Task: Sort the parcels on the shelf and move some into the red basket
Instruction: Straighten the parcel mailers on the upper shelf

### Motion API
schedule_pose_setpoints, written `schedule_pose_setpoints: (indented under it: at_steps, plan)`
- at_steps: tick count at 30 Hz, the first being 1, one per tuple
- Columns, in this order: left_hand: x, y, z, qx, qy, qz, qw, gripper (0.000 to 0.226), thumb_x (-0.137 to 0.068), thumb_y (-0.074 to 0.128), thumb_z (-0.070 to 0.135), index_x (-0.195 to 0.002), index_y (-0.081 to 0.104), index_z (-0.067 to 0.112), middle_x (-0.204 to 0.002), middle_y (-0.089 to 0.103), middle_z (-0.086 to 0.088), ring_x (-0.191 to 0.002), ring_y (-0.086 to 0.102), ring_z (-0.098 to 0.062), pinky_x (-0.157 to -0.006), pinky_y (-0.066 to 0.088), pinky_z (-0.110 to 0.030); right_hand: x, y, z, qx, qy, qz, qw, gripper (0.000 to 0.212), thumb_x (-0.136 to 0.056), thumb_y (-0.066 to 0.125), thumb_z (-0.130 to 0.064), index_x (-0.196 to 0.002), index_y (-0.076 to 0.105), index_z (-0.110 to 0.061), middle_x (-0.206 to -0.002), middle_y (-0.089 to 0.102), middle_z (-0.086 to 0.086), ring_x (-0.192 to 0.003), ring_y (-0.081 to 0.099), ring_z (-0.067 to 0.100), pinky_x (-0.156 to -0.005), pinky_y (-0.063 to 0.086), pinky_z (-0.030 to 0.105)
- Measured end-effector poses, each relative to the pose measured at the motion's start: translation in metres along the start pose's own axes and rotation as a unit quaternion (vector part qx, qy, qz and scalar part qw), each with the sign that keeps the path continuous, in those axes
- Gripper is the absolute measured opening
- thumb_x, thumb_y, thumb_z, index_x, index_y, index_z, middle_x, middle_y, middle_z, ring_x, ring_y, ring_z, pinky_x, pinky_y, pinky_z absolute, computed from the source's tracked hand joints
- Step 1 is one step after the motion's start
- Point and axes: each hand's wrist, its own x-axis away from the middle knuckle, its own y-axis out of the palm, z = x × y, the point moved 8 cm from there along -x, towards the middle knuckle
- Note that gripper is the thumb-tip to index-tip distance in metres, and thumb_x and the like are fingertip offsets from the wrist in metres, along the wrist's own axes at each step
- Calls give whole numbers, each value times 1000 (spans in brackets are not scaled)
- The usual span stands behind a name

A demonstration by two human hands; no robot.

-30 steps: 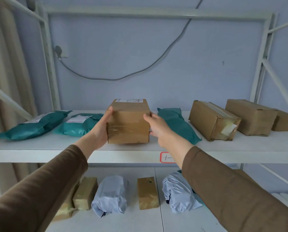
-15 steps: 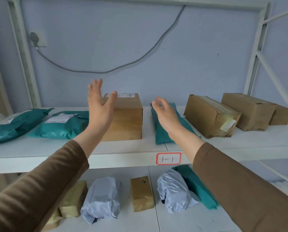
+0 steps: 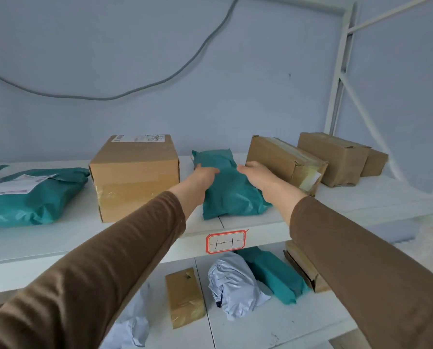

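Teal mailer bag (image 3: pixel 229 187) under both hands: thin plastic film, soft sheen, wrinkled. Left of it, big box (image 3: pixel 135 177): matt brown cardboard, glossy clear tape band across front, white paper label on top. Right of it, long box (image 3: pixel 283 161): matt cardboard, shiny tape along edge, torn flap. Shelf board (image 3: pixel 361 197) beneath: white, smooth, matt painted look. Below it, grey-white bag (image 3: pixel 233 280): crumpled plastic, dull. Sleeves (image 3: pixel 97 273): brown knit cloth, matt, faintly fuzzy.

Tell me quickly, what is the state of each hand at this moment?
Left hand: laid on the left side of the teal mailer bag; a closed grasp cannot be told.
Right hand: on the bag's right side; grasp cannot be told.
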Motion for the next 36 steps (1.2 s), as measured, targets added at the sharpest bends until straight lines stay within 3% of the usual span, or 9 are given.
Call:
schedule_pose_setpoints:
  at_steps: [4, 10, 16, 19, 22, 25, 29, 32, 36]
  plan:
    - [-21, -6, -17, 71, -38, 11, 997, 45, -102, 58, 16, -145, 48, 12, -135, 66, -14, -111, 68, -32, -69, 54, -35, 3, 8, 7, -21, 48, -9, 999, 62, -94, 68, -45, -145, 52, -14, -138, 62, 5, -119, 62, 26, -104, 50, 40]
    - [1, -6, -14, 123, -60, -30, 990, 26, -98, 67, 14, -123, 63, 5, -98, 73, -13, -80, 70, -28, -63, 56, -37, 38, 2, 7, -129, 99, -63, 985, 43, -89, 80, -38, -122, 71, -12, -108, 77, 7, -90, 73, 24, -69, 56, 33]
    - [54, 6, -6, 203, -46, -106, 972, 14, -97, 70, 15, -106, 67, 5, -103, 72, -11, -90, 71, -24, -77, 60, -35, 75, -26, -3, -187, -25, -54, 981, 50, -86, 83, -31, -131, 65, -22, -119, 78, 5, -101, 78, 23, -80, 63, 38]
    - [82, 11, 0, 228, -10, -129, 965, 34, -95, 73, 18, -125, 67, 3, -125, 72, -15, -108, 72, -25, -87, 61, -35, 103, -47, -6, -205, -98, -58, 972, 54, -87, 82, -28, -137, 61, -29, -126, 74, 0, -108, 76, 21, -89, 62, 41]
    - [119, 22, -2, 226, 17, -141, 964, 31, -97, 70, 19, -124, 69, 5, -124, 74, -12, -115, 70, -24, -104, 55, -37, 140, -69, -1, -231, -150, -78, 958, 57, -91, 78, -20, -143, 56, -28, -134, 70, -1, -119, 71, 22, -99, 58, 43]
    - [168, 42, -9, 200, 58, -148, 967, 23, -99, 66, 20, -118, 72, 9, -115, 79, -5, -108, 72, -18, -105, 54, -34, 182, -92, 15, -238, -175, -109, 949, 57, -94, 73, -15, -146, 53, -23, -138, 68, 1, -124, 68, 23, -104, 55, 44]
    - [234, 65, -30, 125, 117, -125, 977, 48, -85, 76, 26, -130, 67, 11, -123, 77, -3, -112, 71, -19, -104, 53, -34, 234, -123, 50, -238, -183, -124, 946, 52, -97, 69, -12, -146, 52, -19, -142, 66, 3, -129, 64, 24, -109, 51, 47]
    - [281, 87, -49, 113, 129, -122, 978, 58, -84, 80, 27, -137, 61, 15, -131, 74, -3, -121, 70, -25, -104, 54, -41, 272, -138, 79, -215, -172, -148, 950, 41, -100, 64, -12, -140, 55, -16, -136, 69, 1, -126, 66, 19, -104, 55, 37]
    - [328, 100, -50, -28, 185, 2, 982, 54, -74, 86, 39, -120, 64, 20, -115, 76, 0, -104, 74, -24, -91, 61, -40, 296, -148, 123, -136, -128, -161, 969, 31, -102, 63, -18, -133, 60, -23, -126, 72, 1, -115, 71, 22, -93, 60, 38]
